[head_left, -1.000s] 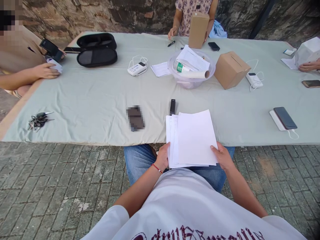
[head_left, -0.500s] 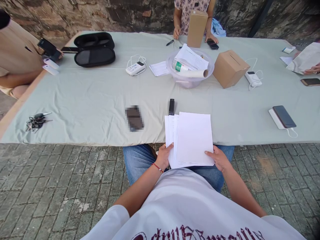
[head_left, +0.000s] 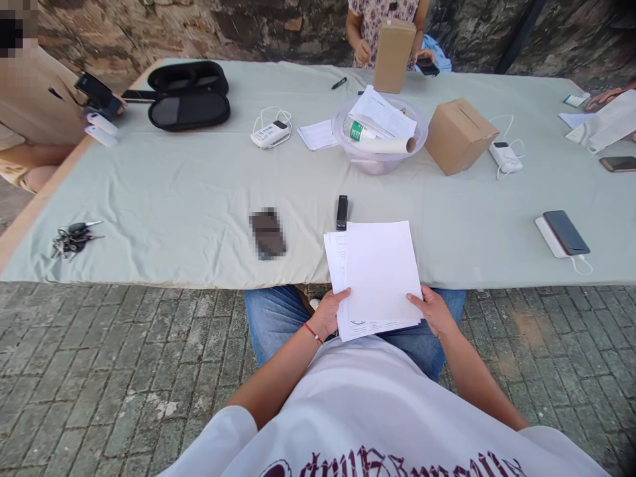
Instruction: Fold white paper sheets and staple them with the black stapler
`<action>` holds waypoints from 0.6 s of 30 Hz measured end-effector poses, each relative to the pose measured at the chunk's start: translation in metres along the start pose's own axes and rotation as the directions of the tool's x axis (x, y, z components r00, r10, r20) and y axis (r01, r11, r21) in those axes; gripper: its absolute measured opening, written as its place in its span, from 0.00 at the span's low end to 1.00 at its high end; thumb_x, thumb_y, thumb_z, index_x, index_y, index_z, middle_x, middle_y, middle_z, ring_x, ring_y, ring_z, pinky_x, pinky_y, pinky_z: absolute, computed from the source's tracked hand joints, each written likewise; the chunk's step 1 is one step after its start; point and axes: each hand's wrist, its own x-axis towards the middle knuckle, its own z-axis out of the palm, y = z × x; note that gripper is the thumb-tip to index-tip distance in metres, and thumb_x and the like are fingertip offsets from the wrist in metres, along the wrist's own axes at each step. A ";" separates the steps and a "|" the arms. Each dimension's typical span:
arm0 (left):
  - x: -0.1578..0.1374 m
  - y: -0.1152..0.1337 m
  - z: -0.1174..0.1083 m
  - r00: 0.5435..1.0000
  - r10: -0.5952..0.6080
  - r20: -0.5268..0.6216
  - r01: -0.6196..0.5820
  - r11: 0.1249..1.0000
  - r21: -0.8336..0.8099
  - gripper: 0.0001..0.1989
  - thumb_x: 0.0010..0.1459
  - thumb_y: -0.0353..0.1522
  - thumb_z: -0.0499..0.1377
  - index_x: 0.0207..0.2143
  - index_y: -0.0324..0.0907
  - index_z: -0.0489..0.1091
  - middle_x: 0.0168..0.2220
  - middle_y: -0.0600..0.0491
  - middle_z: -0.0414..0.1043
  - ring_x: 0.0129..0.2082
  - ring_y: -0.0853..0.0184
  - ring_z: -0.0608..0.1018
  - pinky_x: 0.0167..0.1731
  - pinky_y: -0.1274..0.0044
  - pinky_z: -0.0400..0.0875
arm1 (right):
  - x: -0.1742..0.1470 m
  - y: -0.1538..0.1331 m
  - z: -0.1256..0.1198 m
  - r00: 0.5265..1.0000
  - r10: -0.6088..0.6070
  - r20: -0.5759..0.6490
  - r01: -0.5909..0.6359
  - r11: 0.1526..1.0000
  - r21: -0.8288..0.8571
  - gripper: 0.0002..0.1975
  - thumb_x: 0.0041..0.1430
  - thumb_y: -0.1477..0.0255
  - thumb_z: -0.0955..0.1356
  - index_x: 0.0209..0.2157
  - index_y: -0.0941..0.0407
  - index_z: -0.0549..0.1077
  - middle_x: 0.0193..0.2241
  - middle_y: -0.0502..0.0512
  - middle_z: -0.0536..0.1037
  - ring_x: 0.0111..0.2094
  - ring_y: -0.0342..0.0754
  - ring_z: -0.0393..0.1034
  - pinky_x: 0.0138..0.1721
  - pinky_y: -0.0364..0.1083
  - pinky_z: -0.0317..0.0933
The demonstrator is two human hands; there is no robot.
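Observation:
A stack of paper sheets (head_left: 381, 268) lies partly over the table's near edge and my lap, its sheets fanned unevenly. The top sheet looks blank, while print shows on sheets under it at the left and lower edges. My left hand (head_left: 332, 311) grips the stack's left side, thumb on top and fingers hidden below. At the right side my right hand (head_left: 433, 311) pinches the sheets the same way. Just beyond the stack's far edge lies a small black device (head_left: 342, 212). A blurred dark phone-like object (head_left: 268, 233) rests to the left.
Keys (head_left: 74, 238), a black case (head_left: 189, 109), a white device with cable (head_left: 271, 134), a plastic bowl (head_left: 377, 162) of papers, a cardboard box (head_left: 460, 136) and a phone on a power bank (head_left: 565, 233) lie on the table (head_left: 173, 199). Several people sit around it.
The top sheet has shifted left and away from me over the others, baring printed lines at the near edge. Across the table, a person's hand has lifted a phone.

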 end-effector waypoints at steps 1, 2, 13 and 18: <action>0.000 0.000 0.000 1.000 0.013 -0.016 -0.013 1.000 0.010 0.24 0.48 0.30 0.70 0.48 0.31 0.74 0.45 0.36 0.79 0.46 0.50 0.81 0.54 0.58 0.72 | 0.001 0.001 0.001 0.999 -0.016 -0.048 0.014 0.999 -0.046 0.24 0.47 0.58 0.76 0.45 0.52 0.76 0.42 0.54 0.82 0.44 0.55 0.77 0.47 0.52 0.70; 0.000 0.000 0.001 0.999 0.027 -0.030 -0.026 1.000 0.017 0.23 0.48 0.29 0.70 0.47 0.31 0.74 0.44 0.36 0.79 0.45 0.50 0.81 0.53 0.58 0.72 | 0.002 0.001 0.002 0.994 -0.031 -0.107 0.021 0.995 -0.092 0.22 0.47 0.58 0.76 0.42 0.53 0.76 0.39 0.53 0.83 0.41 0.55 0.77 0.44 0.51 0.71; 0.004 -0.001 -0.001 0.996 0.063 -0.060 -0.060 0.997 0.049 0.19 0.49 0.32 0.70 0.43 0.31 0.76 0.44 0.36 0.79 0.45 0.49 0.81 0.54 0.58 0.72 | 0.008 -0.009 -0.032 0.980 0.039 -0.197 -0.054 0.996 -0.072 0.18 0.47 0.55 0.73 0.36 0.52 0.76 0.29 0.50 0.81 0.27 0.52 0.74 0.25 0.47 0.66; 0.004 0.000 -0.002 0.994 0.074 -0.083 -0.069 0.996 0.064 0.18 0.49 0.31 0.69 0.42 0.31 0.76 0.44 0.35 0.79 0.46 0.48 0.80 0.54 0.58 0.72 | 0.013 -0.019 -0.061 0.949 -0.015 -0.316 -0.017 0.995 -0.097 0.18 0.44 0.56 0.75 0.33 0.52 0.73 0.25 0.50 0.79 0.23 0.48 0.70 0.22 0.45 0.62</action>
